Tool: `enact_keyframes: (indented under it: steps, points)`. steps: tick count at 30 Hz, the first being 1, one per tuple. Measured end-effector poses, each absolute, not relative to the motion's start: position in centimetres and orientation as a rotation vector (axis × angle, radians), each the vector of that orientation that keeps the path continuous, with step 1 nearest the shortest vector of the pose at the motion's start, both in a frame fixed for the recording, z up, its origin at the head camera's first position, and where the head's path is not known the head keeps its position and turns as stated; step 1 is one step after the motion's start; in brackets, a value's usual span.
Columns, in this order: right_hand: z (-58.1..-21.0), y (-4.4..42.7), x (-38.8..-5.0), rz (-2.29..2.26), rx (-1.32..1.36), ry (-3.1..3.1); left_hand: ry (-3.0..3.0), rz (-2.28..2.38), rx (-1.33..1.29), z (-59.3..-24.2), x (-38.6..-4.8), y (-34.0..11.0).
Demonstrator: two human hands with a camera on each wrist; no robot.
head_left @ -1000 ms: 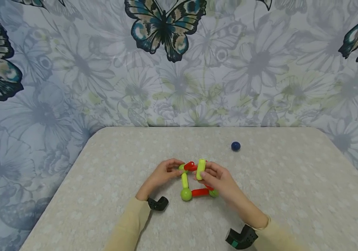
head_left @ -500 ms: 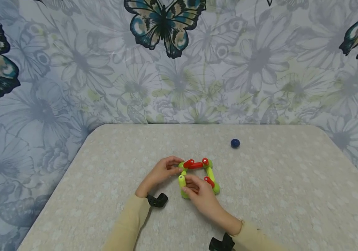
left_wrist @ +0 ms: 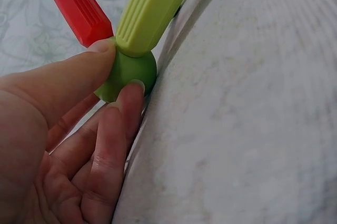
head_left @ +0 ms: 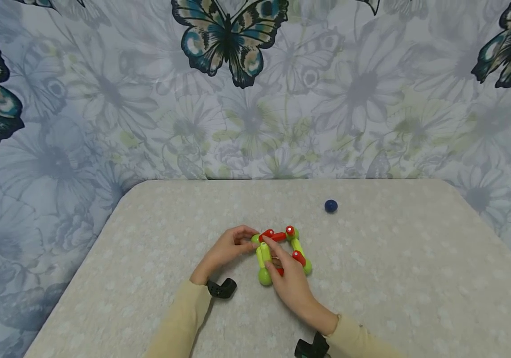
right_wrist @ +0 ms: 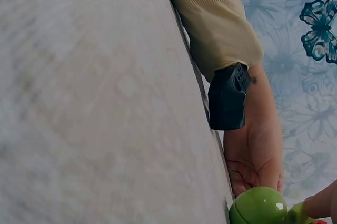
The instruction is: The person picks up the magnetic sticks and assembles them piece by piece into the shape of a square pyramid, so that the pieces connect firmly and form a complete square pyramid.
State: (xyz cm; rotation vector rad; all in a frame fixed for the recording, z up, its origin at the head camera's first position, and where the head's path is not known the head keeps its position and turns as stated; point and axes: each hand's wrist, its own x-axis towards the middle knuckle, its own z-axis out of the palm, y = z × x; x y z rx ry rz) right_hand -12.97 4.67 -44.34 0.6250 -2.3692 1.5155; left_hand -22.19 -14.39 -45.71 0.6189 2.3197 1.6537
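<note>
A square frame of green balls joined by red and yellow-green rods lies on the table. My left hand (head_left: 228, 248) pinches the green ball (left_wrist: 129, 74) at its far left corner, from which a red rod (left_wrist: 81, 10) and a yellow-green side rod (left_wrist: 152, 10) extend. At the near left corner, my right hand (head_left: 293, 281) holds another yellow-green rod (head_left: 266, 252) between thumb and fingers. That rod rises from around the near left ball (head_left: 264, 276); whether they touch is hard to tell. Short red rods (head_left: 298, 257) stick up from the two right corners. The right hand partly hides the near red side.
A dark blue ball (head_left: 331, 206) lies on the table (head_left: 394, 258), farther back and right of the frame. A butterfly-patterned wall (head_left: 255, 124) stands behind the table. Black camera mounts (head_left: 222, 288) sit on both wrists.
My right hand has brought its yellow-green rod from above the frame's right half to the near left corner. The left hand has stayed on the far left ball.
</note>
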Motion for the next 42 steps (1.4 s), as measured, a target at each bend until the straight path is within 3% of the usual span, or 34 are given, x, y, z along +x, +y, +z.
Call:
enact_keyframes:
  steps: [19,29,34,42]
  points:
    - [-44.3,4.9,-13.3,1.387,0.644,-2.439,2.379,1.656,0.678,-45.6,-22.6,-14.5]
    - [-40.2,7.0,-10.2,0.874,0.905,-2.665,2.294,1.613,0.721,-45.8,-22.0,-15.1]
    - [-38.9,9.9,-10.2,0.954,0.904,-2.539,2.274,1.531,0.762,-44.7,-21.2,-15.5]
    - [-41.1,13.5,-13.5,1.316,1.049,-2.733,2.485,1.426,0.735,-41.6,-17.8,-14.8]
